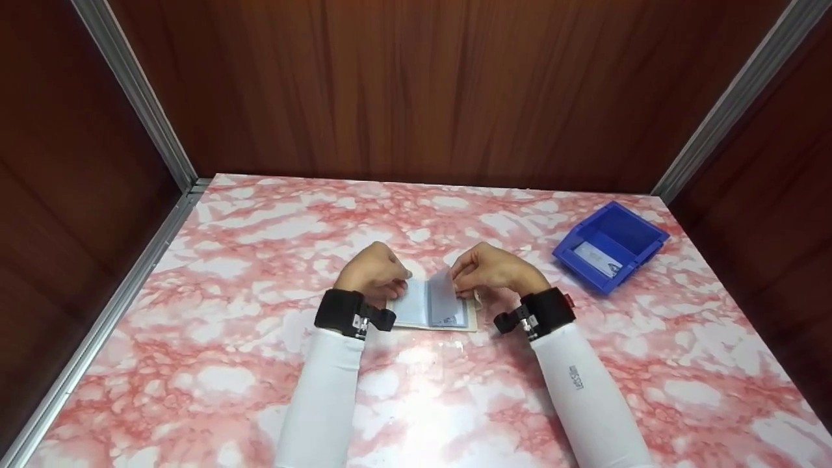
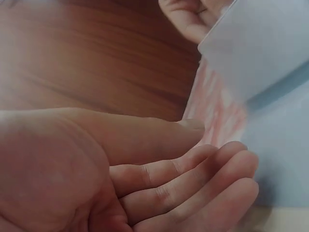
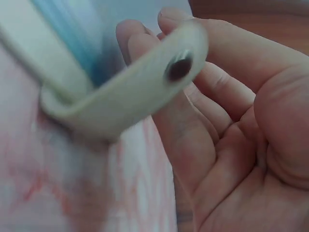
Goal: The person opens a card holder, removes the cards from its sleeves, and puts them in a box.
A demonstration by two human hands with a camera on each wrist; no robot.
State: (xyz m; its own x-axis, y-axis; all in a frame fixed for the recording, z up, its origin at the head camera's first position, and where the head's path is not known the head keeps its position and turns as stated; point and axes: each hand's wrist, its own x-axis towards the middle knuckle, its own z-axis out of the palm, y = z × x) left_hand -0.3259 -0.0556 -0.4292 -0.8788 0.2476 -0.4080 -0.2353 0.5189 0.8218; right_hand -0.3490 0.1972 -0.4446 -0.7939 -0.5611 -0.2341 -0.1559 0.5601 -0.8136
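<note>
A small cream-covered card holder (image 1: 472, 325) lies spread on the table, its translucent sleeve pages (image 1: 411, 304) showing. My right hand (image 1: 497, 268) pinches the outer edge of one raised sleeve page (image 1: 443, 296) between thumb and fingers. Beneath that page, a printed card (image 1: 460, 318) shows in the right side. The holder's cream strap with a dark metal snap (image 3: 178, 67) sticks up in front of the right fingers in the right wrist view. At the holder's left edge is my left hand (image 1: 374, 270); its loosely bent fingers (image 2: 227, 181) overlap the left page, nothing between them and the thumb.
A blue plastic bin (image 1: 624, 227) stands at the right rear of the table, with a pale printed card (image 1: 597, 259) inside. Brown wood-look panels (image 1: 416, 91) with grey metal corner posts enclose the red-and-white marbled table (image 1: 260, 377) at the back and both sides.
</note>
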